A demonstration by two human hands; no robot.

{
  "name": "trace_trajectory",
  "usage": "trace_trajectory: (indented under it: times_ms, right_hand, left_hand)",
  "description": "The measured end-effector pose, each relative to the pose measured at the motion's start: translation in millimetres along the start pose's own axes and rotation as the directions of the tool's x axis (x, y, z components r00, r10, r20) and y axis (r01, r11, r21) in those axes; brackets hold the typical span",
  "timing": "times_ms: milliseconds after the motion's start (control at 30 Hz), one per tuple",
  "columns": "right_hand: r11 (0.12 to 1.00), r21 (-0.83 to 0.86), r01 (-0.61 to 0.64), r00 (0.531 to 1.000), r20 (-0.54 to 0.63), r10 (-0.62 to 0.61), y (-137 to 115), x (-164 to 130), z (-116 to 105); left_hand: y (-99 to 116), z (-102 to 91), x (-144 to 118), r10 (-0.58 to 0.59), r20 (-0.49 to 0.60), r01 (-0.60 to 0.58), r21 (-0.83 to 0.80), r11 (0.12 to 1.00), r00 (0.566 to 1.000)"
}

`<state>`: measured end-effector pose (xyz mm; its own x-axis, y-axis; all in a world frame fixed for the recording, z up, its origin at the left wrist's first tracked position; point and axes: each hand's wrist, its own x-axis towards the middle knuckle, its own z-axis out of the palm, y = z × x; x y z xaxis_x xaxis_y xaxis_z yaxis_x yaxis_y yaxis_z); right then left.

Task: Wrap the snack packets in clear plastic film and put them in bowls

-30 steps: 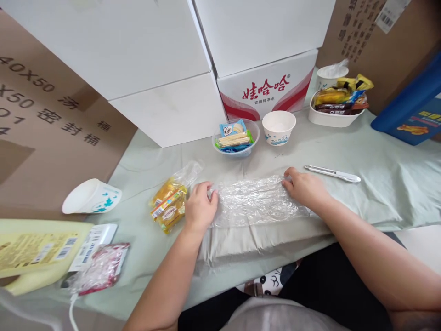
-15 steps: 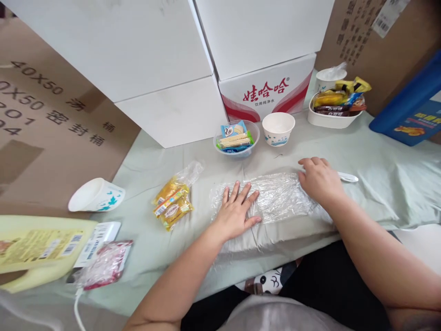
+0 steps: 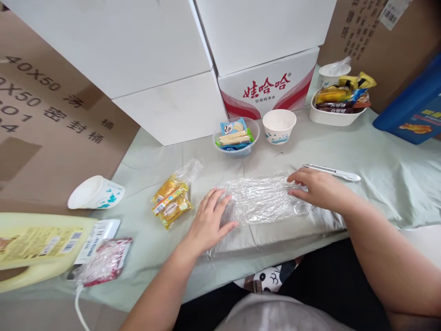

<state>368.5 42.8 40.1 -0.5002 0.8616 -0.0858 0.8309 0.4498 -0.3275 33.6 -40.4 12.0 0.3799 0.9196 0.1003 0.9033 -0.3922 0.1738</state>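
Observation:
A crumpled sheet of clear plastic (image 3: 262, 197) lies spread on the cloth-covered table in front of me. At its left end rests my left hand (image 3: 210, 218), fingers extended and thumb apart, touching the plastic's edge. My right hand (image 3: 320, 191) is over the right end, thumb and fingers apart with the fingertips at the film. Just behind the right hand lies a white utility knife (image 3: 339, 173), its near part close to the fingers. To the left of my left hand is a clear bag of yellow-wrapped snacks (image 3: 172, 200).
Along the back stand a clear bowl of snacks (image 3: 253, 133), a paper cup (image 3: 278, 131) and a white tub of snacks (image 3: 334, 116). A paper cup (image 3: 98, 192) lies tipped at left, near a yellow jug (image 3: 41, 248). Boxes (image 3: 265, 87) wall the back; a blue container (image 3: 413, 115) stands right.
My left hand has slid left, off the middle of the plastic to its left end. The right hand has shifted slightly, uncovering more of the utility knife.

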Motion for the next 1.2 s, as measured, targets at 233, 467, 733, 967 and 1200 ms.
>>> trace_trajectory:
  times_ms: [233,467,733,967,1200]
  right_hand:
    - [0.976,-0.001,0.219,0.936,0.282,-0.21,-22,-10,-1]
    - [0.93,0.308,0.199,0.914,0.284,-0.29,-9,-9,-8]
    - [0.971,0.115,-0.212,0.977,0.061,0.206,-2,10,0]
    - [0.952,-0.121,-0.282,0.953,0.078,0.292,-5,20,14]
    - [0.995,-0.074,-0.064,0.965,-0.258,0.042,-16,11,13]
  left_hand:
    - [-6,-5.5,-26,0.152,-0.107,-0.165,-0.126,0.978,0.983]
    - [-17,-17.7,-15,-0.102,-0.095,0.064,-0.343,0.937,0.99]
    - [-24,-11.6,36,-0.388,-0.031,0.382,-0.112,0.917,0.921]
    - [-25,5.5,42,-0.364,-0.098,0.376,0.186,0.908,0.926]
    - [19,-3.6,39,0.028,-0.281,0.016,0.154,0.988,0.959]
